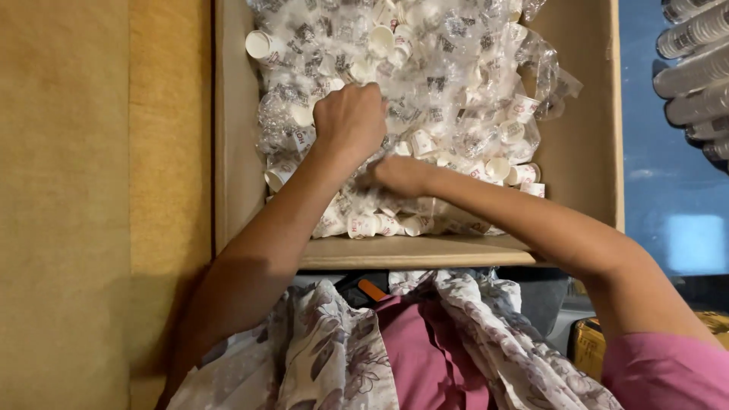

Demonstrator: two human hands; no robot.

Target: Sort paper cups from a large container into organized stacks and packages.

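my floral scarf hung nearest, and beyond it my left hand was fisted on the clear bag of small white cups in the cardboard box, while my right hand burrowed beneath, grip hidden.

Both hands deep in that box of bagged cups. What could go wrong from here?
1. The left hand is clenched on the thin clear plastic wrap; it could tear and let more cups spill.
2. The right hand is pushed in among the loose small white paper cups, which could get crushed.
3. The open brown cardboard box ends close to the blue surface; a hard tug might shift it.
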